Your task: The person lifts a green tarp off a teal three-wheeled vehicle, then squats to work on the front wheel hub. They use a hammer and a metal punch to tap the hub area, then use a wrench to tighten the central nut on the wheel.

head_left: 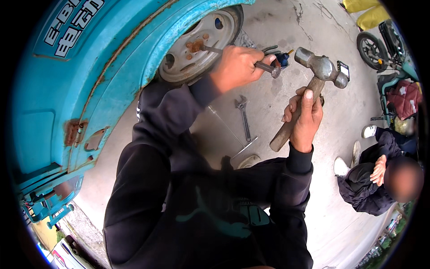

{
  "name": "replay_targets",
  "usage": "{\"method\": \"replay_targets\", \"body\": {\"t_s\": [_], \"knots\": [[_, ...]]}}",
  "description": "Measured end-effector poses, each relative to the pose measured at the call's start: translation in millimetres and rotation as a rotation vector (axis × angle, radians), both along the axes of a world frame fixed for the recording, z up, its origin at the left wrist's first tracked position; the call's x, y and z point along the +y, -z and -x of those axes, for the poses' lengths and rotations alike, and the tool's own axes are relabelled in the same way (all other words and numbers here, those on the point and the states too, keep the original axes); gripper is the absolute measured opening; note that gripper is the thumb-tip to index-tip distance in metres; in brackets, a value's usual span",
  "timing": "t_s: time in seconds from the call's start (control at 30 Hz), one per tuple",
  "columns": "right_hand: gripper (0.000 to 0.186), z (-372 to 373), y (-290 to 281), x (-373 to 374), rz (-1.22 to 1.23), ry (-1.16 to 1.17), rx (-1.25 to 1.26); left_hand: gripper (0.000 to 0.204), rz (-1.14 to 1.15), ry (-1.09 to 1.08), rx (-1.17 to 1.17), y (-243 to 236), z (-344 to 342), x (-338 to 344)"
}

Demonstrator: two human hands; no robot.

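My left hand (235, 67) is wrapped around a steel chisel (267, 67). The chisel's far end reaches the rusty hub (195, 46) of a white wheel (227, 29), and its struck end sticks out to the right of my fist. In my right hand (307, 117) I grip a ball-peen hammer (323, 67) by its wooden handle. The hammer head is raised to the right of the chisel's end, apart from it. Rusty lug nuts surround the hub.
A turquoise vehicle body (112, 80) with rusty edges arches over the wheel. On the concrete lie an adjustable wrench (244, 117), a T-shaped metal bar (244, 147) and a small dark box (343, 69). Another person (367, 179) sits at right near a parked two-wheeler (374, 51).
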State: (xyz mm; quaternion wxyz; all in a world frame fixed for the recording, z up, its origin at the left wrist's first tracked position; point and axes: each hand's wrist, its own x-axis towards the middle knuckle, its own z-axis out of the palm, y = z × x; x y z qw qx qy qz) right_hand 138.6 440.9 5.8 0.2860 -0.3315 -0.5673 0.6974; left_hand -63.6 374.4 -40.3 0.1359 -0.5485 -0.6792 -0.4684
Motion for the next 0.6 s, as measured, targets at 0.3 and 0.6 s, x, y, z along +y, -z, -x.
{"method": "replay_targets", "body": {"t_s": [0.3, 0.6], "knots": [[0.039, 3, 1, 2, 0.071, 0.031, 0.026, 0.036, -0.090, -0.026, -0.057, -1, 3, 1], [0.040, 7, 2, 5, 0.038, 0.023, 0.039, 0.038, -0.142, -0.114, -0.085, -8, 12, 2]]}}
